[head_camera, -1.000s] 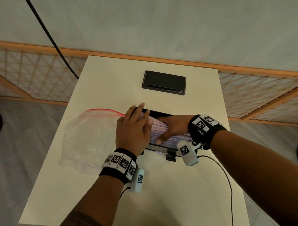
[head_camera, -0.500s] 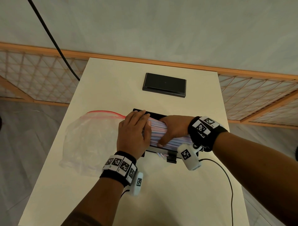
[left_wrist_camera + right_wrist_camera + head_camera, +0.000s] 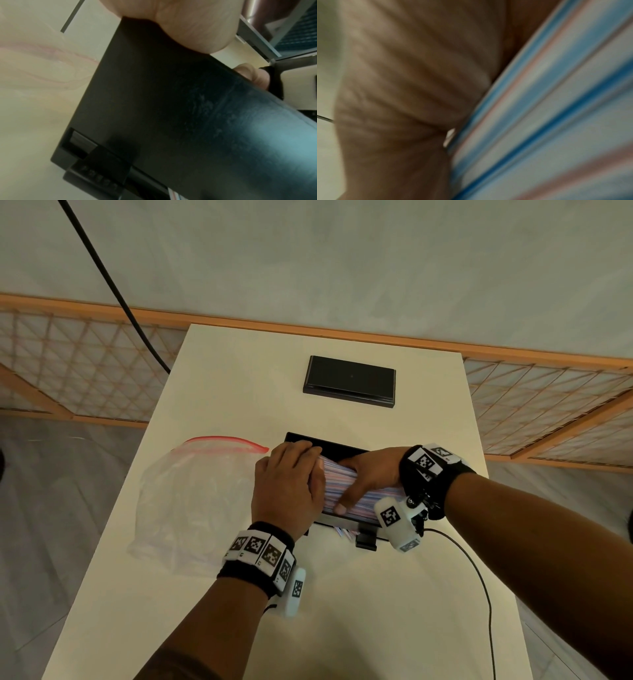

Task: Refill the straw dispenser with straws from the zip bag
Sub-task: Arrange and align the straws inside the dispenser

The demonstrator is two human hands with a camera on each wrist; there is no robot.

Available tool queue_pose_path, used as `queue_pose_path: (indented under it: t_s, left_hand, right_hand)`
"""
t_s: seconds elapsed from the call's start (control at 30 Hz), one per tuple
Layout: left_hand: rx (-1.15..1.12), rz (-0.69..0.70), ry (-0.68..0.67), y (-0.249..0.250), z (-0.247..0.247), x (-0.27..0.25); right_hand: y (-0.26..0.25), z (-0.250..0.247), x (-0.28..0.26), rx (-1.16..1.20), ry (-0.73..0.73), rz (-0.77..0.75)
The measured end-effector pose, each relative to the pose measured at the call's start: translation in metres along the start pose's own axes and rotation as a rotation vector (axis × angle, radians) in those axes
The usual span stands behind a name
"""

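Note:
A black straw dispenser (image 3: 329, 444) stands open in the middle of the cream table (image 3: 212, 628); its dark side wall (image 3: 171, 115) fills the left wrist view. A thick bundle of pink, blue and white straws (image 3: 339, 484) lies in its top. My right hand (image 3: 370, 474) grips the bundle from the right, thumb on the near side and fingers over the far side; the striped straws (image 3: 556, 121) run beside its palm (image 3: 402, 94). My left hand (image 3: 287, 487) cups the bundle's left end, fingers curled over it, heel of the palm (image 3: 188, 20) on the dispenser's edge. The clear zip bag (image 3: 195, 494) with a red seal lies just left.
The dispenser's black lid (image 3: 349, 381) lies flat farther back on the table. A thin cable (image 3: 479, 577) trails from my right wrist across the table's near right. A thick black cable (image 3: 102, 278) hangs at the upper left. Wooden lattice screens (image 3: 68, 364) flank the table.
My left fingers, stretched out over the straw ends a second ago, have curled down over the bundle's left end. The right hand keeps its grip and the bundle sits slightly lower.

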State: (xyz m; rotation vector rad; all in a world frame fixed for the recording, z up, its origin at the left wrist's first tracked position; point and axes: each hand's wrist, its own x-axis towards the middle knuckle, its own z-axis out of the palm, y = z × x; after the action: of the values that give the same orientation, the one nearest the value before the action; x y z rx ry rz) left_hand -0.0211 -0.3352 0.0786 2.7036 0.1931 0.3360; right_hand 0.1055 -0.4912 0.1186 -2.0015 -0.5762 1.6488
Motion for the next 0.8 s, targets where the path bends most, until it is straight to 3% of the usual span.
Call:
queue_pose_path:
  t_s: [0.47, 0.8]
  left_hand:
    - [-0.021, -0.022, -0.028, 0.002, -0.001, 0.001]
    - [-0.088, -0.020, -0.039, 0.000, -0.003, -0.001]
  right_hand:
    - [-0.005, 0.000, 0.002, -0.008, -0.035, 0.013]
    - [-0.009, 0.011, -0.010, -0.077, 0.088, -0.056]
